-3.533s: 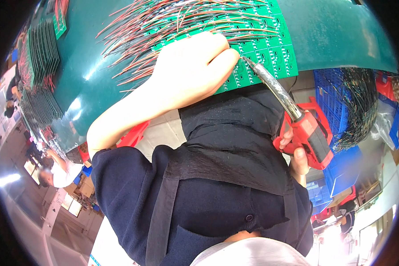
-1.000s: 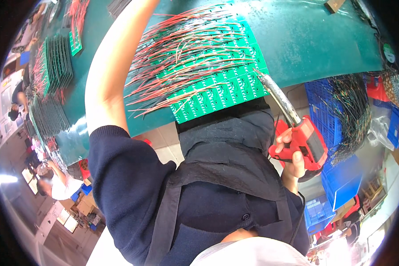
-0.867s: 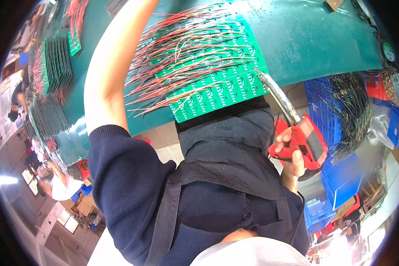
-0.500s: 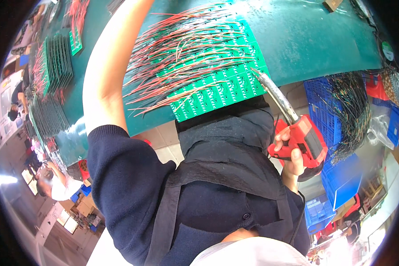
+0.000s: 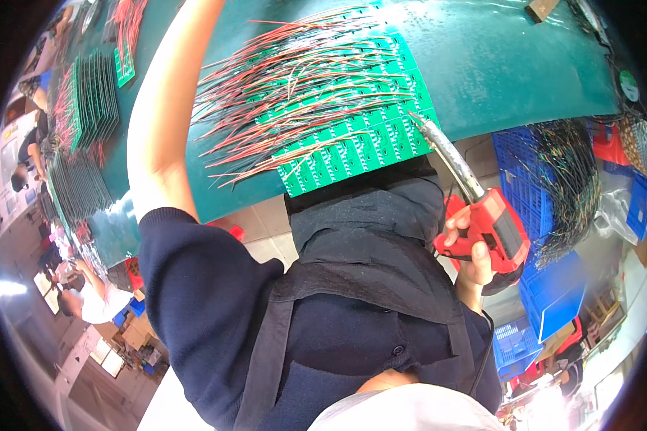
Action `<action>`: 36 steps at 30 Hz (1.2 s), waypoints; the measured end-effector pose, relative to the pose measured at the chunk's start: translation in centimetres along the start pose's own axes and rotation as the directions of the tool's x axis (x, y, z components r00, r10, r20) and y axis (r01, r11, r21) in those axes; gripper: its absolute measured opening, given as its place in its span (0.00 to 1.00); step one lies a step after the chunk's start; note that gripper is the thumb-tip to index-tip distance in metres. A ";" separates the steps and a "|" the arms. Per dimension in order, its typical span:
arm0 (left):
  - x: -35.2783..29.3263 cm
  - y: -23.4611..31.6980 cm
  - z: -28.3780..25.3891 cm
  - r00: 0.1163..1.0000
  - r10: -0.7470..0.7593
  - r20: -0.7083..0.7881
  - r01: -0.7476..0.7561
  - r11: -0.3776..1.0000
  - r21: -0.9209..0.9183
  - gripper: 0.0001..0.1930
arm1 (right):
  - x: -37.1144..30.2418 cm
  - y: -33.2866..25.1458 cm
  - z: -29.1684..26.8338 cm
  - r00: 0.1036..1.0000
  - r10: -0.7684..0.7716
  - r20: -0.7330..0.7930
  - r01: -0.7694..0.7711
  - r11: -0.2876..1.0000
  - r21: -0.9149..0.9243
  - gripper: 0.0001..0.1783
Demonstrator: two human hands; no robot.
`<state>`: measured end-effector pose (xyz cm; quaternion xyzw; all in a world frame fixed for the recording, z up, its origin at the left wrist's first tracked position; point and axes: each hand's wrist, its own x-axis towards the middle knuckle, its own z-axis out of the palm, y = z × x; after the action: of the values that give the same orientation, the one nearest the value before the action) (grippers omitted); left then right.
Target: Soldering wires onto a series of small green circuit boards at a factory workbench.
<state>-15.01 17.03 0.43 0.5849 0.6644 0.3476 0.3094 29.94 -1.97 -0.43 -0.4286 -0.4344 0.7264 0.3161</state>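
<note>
My right hand (image 5: 476,264) is wrapped round the grip of a red and black soldering gun (image 5: 509,228). Its long metal barrel points up and left, with the thin tip by the right edge of a green circuit board panel (image 5: 374,152); I cannot tell whether the tip touches it. Rows of red, black and pale wires (image 5: 266,100) lie over the panel, their loose ends fanning out past its left side. My left forearm reaches across the table to the upper edge, left of the wires, and the hand itself is out of view.
Upright stacked boards with wires (image 5: 93,100) stand on the green table (image 5: 525,72) at the left. A small brown block (image 5: 540,8) lies at the far right. Beside the table, blue crates (image 5: 517,169) hold a bundle of dark wires (image 5: 571,187). Other people sit at the far left.
My left forearm has shifted a little to the left. The soldering gun and the board panel have stayed almost in place.
</note>
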 end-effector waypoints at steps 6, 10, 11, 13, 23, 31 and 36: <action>-6.2 5.0 -0.9 0.995 0.054 0.088 -0.071 0.975 0.210 0.06 | 0.5 0.1 -0.5 0.999 -0.042 0.001 0.042 0.999 -0.022 0.30; -8.4 4.5 -1.5 0.811 0.504 0.298 -0.560 0.817 0.141 0.06 | 0.6 0.2 -0.6 0.999 -0.054 0.007 0.054 0.997 -0.047 0.30; -8.0 3.7 -0.5 0.887 0.177 0.427 -0.435 0.632 0.641 0.06 | 0.6 0.2 -0.5 0.998 -0.057 0.013 0.058 0.997 -0.054 0.30; -8.1 5.2 1.2 0.912 -0.154 0.380 -0.360 0.143 0.922 0.05 | 0.6 0.1 0.0 0.999 -0.044 0.011 0.045 0.998 -0.051 0.30; -15.4 7.5 5.3 0.902 0.239 0.359 -0.428 0.602 0.674 0.06 | 0.5 0.1 -0.9 0.998 -0.061 0.005 0.061 0.998 0.030 0.32; -21.9 6.4 9.1 0.871 0.425 0.247 -0.492 0.741 0.457 0.09 | -0.8 0.0 0.0 0.999 0.045 0.006 -0.045 0.996 -0.071 0.30; -21.6 5.9 9.8 0.863 0.451 0.227 -0.502 0.723 0.475 0.19 | -1.3 0.1 -0.2 0.990 0.139 0.014 -0.138 0.990 -0.007 0.30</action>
<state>-0.99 -2.99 -0.19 0.8128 0.5443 0.1948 0.0717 30.68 -3.00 -0.10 -0.4535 -0.4082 0.7483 0.2604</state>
